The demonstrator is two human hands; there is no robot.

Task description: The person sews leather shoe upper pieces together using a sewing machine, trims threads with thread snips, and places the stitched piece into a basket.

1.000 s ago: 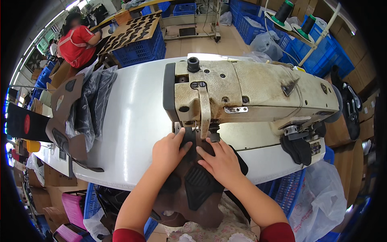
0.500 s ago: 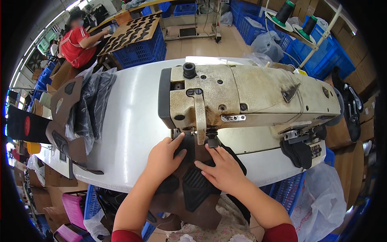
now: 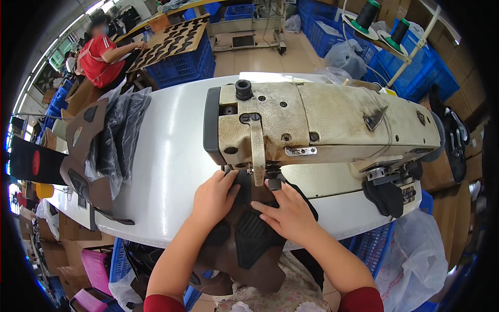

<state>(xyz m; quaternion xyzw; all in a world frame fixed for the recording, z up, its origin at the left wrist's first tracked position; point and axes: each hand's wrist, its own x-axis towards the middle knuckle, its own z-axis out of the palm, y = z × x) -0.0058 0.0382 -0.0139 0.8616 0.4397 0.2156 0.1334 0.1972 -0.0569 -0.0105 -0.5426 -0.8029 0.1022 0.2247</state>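
Brown piece [image 3: 227, 252] lies on the front edge of the desk, its far end under the sewing machine head, its near end hanging over the wearer's lap. Desk [image 3: 166, 171]: big, white, rounded front. Sewing machine [image 3: 332, 117]: cream, stained, spans the desk centre to right. Clear plastic bag [image 3: 413, 255] bulges beside the desk, lower right. Dark stack [image 3: 117, 138] in clear plastic on the desk's left, brown cut parts [image 3: 83, 132] next to it. Co-worker [image 3: 99, 62] in red, far left, one arm out to a patterned board [image 3: 174, 44]; blue crate [image 3: 182, 65] under that board. Left hand [image 3: 213, 197] on the piece's left side close to the needle area, index stretched forward, thumb apart from it; can't tell if it pinches the edge, underside hidden. Right hand [image 3: 291, 213] on the right side of the same piece, fingers [image 3: 267, 209] spread and extended, laid on top, not closed round anything. Black ribbed pad [image 3: 253, 231] on the piece, between the forearms. Two dark thread spools, green at base, on the stand, upper right: one [image 3: 370, 13] behind, one [image 3: 399, 32] nearer.
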